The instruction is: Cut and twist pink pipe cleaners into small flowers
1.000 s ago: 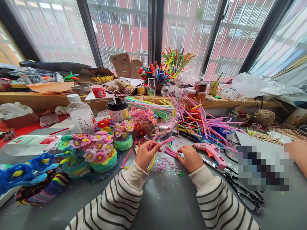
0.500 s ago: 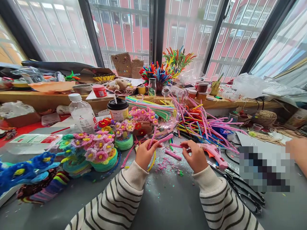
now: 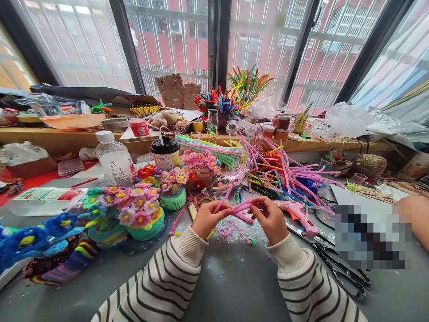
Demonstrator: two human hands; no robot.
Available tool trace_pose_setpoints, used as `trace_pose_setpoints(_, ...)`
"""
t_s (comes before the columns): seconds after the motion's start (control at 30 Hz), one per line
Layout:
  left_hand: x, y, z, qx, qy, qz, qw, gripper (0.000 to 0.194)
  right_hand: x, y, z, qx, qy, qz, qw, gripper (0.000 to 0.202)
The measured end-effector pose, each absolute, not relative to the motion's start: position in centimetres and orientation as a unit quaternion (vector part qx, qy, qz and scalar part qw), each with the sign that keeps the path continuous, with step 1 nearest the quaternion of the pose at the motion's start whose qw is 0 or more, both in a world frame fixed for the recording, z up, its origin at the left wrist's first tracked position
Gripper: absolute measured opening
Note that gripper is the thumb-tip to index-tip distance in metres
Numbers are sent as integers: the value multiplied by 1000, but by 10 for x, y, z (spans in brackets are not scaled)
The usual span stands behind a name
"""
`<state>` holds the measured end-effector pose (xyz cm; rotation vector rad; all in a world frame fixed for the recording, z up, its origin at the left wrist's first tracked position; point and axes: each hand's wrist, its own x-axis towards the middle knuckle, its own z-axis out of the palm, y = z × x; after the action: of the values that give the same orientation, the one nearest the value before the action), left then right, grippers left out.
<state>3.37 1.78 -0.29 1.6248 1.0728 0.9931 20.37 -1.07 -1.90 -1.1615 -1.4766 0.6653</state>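
My left hand is closed, pinching a bent pink pipe cleaner between thumb and fingertips. From the other side my right hand pinches a pink pipe cleaner too, and the two fuzzy lengths meet between my fingers. Whether they are joined there I cannot tell. Just below lies a cut pink piece on the grey table, among pink fluff and glitter. A pink glue gun rests to the right of my right hand, with black-handled scissors nearer to me.
Pipe-cleaner flowers on coiled bases crowd the left, near a plastic bottle and a lidded cup. Loose pipe cleaners spread behind my hands. Another person's hand shows at the right edge.
My right hand has shifted slightly left, bringing its pink pipe cleaner against the one in my left hand. The gap between the two pieces has closed.
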Motion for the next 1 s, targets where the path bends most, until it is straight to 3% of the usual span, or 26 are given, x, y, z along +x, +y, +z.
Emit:
trace_pose_setpoints(0.2, 34, 17, -2, 659, 426, 393, 479, 23, 203, -9, -21, -463, -596, 274, 597, 12)
trace_pose_setpoints(1.0, 35, 15, -5, 737, 414, 304, 439, 26, 197, -11, -20, -422, -534, 425, 597, 25)
